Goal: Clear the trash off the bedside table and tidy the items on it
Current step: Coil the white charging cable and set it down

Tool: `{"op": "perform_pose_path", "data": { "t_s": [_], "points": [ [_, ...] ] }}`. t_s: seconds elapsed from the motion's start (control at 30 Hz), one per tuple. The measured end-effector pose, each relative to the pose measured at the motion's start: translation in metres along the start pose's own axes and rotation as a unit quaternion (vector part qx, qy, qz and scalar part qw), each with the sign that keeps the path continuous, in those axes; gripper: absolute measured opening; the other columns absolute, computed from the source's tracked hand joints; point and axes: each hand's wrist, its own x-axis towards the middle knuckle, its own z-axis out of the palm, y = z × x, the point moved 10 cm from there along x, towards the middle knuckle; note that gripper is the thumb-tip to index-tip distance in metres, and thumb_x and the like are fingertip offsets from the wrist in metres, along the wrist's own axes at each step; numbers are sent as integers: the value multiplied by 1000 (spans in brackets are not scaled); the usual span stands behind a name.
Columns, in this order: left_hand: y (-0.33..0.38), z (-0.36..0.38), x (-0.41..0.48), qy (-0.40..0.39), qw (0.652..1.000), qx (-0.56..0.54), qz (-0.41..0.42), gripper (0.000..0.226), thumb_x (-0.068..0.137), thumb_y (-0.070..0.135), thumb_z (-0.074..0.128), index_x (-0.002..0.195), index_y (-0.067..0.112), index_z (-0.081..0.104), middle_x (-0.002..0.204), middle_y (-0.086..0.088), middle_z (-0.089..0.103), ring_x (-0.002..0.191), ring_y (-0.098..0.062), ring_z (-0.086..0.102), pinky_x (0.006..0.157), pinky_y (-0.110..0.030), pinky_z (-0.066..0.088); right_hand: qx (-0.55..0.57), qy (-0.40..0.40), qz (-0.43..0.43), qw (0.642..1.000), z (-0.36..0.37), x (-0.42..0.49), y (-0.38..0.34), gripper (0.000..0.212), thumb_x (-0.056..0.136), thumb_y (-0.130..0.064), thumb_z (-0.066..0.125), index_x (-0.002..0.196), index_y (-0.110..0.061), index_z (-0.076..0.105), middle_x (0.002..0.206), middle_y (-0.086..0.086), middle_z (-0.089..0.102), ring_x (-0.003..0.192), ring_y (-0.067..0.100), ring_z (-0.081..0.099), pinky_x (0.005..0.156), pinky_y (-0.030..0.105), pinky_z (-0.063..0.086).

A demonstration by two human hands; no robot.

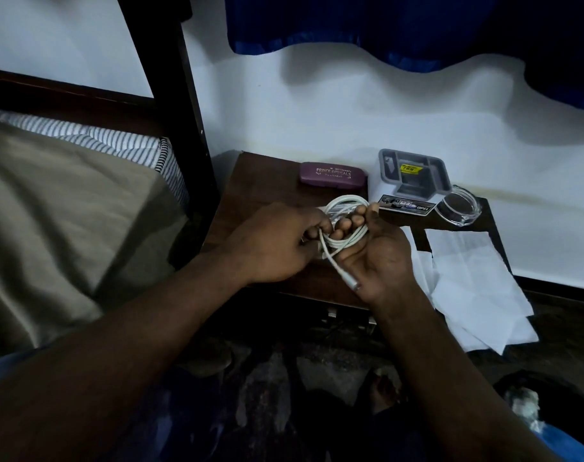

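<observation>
Nearly coiled: one cable in two hands

Centre of the frame, just above the front part of the bedside table (260, 195): holding one white cable (345, 228), wound in several loops. Keeping the right hand (383, 258) palm up, its fingers (342, 225) curled through the coil and the thumb raised beside it, seemingly as a form to keep the loops of equal size. Pinching the cable with the left hand (277, 243), fingers closed on it at the left side of the coil, probably to guide the strand and keep it tight. Leaving the plug end (348, 282) free across the right palm, pointing toward the lower centre; likely to be tucked in last.

Behind the hands, close to the wall, in a row from left to right:
- one purple glasses case (332, 176), closed and lying flat;
- one grey tray (413, 181) with one yellow label (410, 168) inside, seemingly resting on one white box (374, 190);
- one clear glass dish (458, 205), just beside the box.

Kept at the back, apparently to leave the front free for working.

Right of the frame, lying over the table's right part and hanging down past its edge: white paper (473, 278), at least two sheets, exact number hard to tell. Possibly the trash of the task, not yet taken away.
</observation>
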Motion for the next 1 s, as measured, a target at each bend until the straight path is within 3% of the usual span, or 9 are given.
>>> {"op": "perform_pose_path", "data": {
  "t_s": [0.13, 0.37, 0.43, 0.63, 0.77, 0.9, 1.0],
  "points": [
    [10, -3, 1, 33, 985, 152, 68, 28, 91, 47, 63, 114, 32, 71, 99, 2, 76, 91, -23, 71, 73, -38, 56, -17, -4, 4, 1000, -4, 3, 2, 31, 110, -24, 41, 83, -14, 53, 61, -2, 53, 57, 12, 55, 57, 22, 51],
    [37, -19, -11, 117, 970, 153, 149, 30, 87, 48, 65, 105, 28, 80, 105, 3, 63, 82, -21, 67, 62, -33, 54, 4, -51, 6, 999, 3, 1, 1, 32, 110, -24, 42, 84, -12, 58, 70, 2, 70, 75, 18, 73, 84, 33, 51],
    [42, -13, -13, 112, 968, 165, 155, 29, 86, 48, 68, 102, 27, 80, 107, 1, 62, 84, -23, 67, 62, -35, 55, 10, -46, 9, 999, 3, 1, 1, 31, 109, -25, 43, 86, -12, 57, 73, 3, 71, 77, 19, 73, 84, 35, 56],
    [41, -4, -13, 115, 963, 207, 125, 38, 92, 56, 54, 108, 30, 76, 113, 2, 62, 88, -25, 68, 62, -36, 57, 29, -16, 20, 999, -1, 2, 0, 33, 109, -27, 44, 83, -13, 58, 72, 3, 71, 81, 19, 72, 85, 33, 61],
    [44, 5, -14, 121, 960, 220, 125, 30, 92, 47, 55, 97, 25, 76, 103, 2, 66, 83, -27, 69, 59, -36, 56, 17, -11, 30, 999, 1, -1, 5, 35, 110, -28, 43, 82, -14, 59, 72, 2, 72, 80, 19, 75, 87, 33, 57],
    [31, -3, -10, 143, 978, 132, 73, 22, 86, 41, 70, 103, 30, 76, 104, 6, 73, 90, -23, 71, 69, -36, 58, 10, -42, 38, 998, 10, -7, 4, 35, 110, -26, 40, 84, -13, 59, 75, 3, 73, 85, 22, 76, 80, 34, 58],
    [15, -8, -5, 149, 987, 54, 11, 31, 81, 51, 73, 106, 32, 74, 97, 8, 76, 87, -16, 71, 73, -36, 57, -4, -63, 45, 997, 19, -11, 8, 32, 109, -23, 39, 90, -9, 60, 84, 7, 73, 91, 23, 74, 67, 29, 61]
  ]
}}
